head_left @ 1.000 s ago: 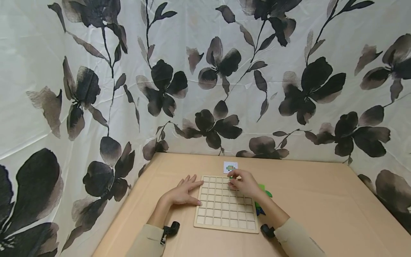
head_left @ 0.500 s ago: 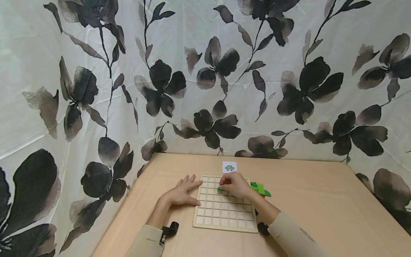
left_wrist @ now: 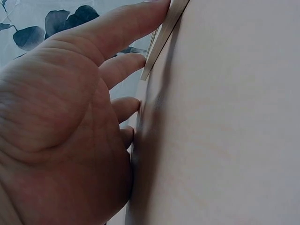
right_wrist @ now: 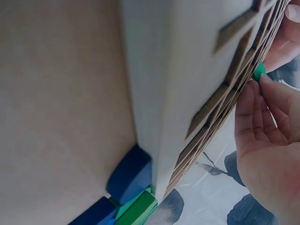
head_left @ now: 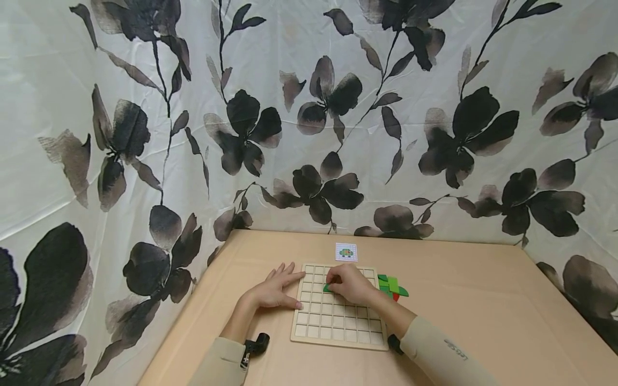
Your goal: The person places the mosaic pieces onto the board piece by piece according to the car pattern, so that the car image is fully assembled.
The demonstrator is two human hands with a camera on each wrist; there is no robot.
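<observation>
A small green piece (head_left: 328,288) is pinched between the curled fingertips of the right hand (head_left: 348,285) and is held low over the upper middle cells of the wooden grid board (head_left: 338,335), touching it or nearly so. The left hand (head_left: 275,290) is laid flat, fingers straight, against the board's left edge, and nothing is gripped by it. If the piece is let go while tilted, it could be left jammed across a divider rather than seated. If the board is not steadied, it could be pushed toward the loose green blocks (head_left: 392,284) lying just beside its right edge, and those could be scattered
</observation>
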